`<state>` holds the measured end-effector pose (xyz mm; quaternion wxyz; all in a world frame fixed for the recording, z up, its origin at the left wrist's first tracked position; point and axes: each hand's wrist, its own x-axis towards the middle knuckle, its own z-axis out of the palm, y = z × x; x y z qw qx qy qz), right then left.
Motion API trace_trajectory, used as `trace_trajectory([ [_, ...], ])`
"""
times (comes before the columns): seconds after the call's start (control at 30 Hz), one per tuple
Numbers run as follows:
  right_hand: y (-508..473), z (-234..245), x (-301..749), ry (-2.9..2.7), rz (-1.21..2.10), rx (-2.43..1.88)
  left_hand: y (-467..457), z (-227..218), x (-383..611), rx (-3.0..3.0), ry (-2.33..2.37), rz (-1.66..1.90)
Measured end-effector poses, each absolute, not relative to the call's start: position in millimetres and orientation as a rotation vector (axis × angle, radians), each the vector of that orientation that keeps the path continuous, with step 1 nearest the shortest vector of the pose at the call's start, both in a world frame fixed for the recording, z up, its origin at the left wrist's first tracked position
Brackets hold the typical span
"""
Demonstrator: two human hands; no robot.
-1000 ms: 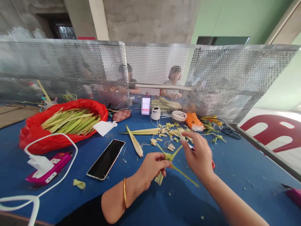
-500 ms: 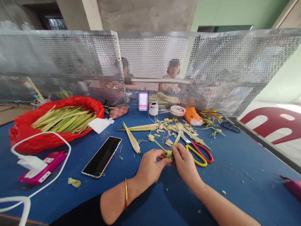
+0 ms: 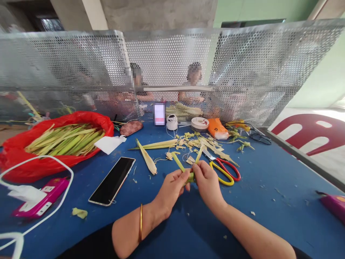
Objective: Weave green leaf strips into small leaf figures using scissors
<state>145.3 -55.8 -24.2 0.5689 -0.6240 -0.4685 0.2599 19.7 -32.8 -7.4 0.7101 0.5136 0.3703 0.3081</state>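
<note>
- A perforated metal screen (image 3: 242,54), dull silver and dotted with round holes, stands behind the table.
- The table (image 3: 269,223) has a flat, matte blue top strewn with small scraps.
- A crinkled, glossy red plastic bag (image 3: 16,158) sits at the left, full of long, ribbed green-and-straw leaves (image 3: 64,140).
- The left hand (image 3: 171,187) has thumb and fingers closed on a leaf piece; a smooth, round gold bangle (image 3: 141,223) circles its wrist.
- The right hand (image 3: 208,180) is just beside it, thumb and fingers pinching one pale, flat strip of that piece.
- A slim phone (image 3: 112,181) with a black glass face lies left of the hands.
- Scissors (image 3: 217,160) with steel blades and looped handles, one red, one yellow, lie beyond the right hand.
- The green leaf piece (image 3: 191,177), a folded lump with two strips angling up, is between both hands above the table, partly hidden by fingers.
</note>
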Motion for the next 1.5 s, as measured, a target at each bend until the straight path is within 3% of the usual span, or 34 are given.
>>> trace_trajectory([
  [0.5,-54,-26,138,-0.643,0.953,-1.224,-44,-12,29,1.046,0.982,0.811],
  [0.73,-56,-18,140,-0.607,0.997,-1.212,-36,-24,21,1.331,1.096,0.826],
  [0.93,-59,-11,147,-0.813,1.275,-1.230,-29,-26,17,1.422,1.100,0.842],
  [1.33,-55,-34,150,-1.187,0.852,-1.391,-23,-6,12,0.734,0.862,0.512],
  [1.5,-60,-31,140,-1.233,0.779,-1.379,-30,-15,23,0.804,0.980,0.745],
])
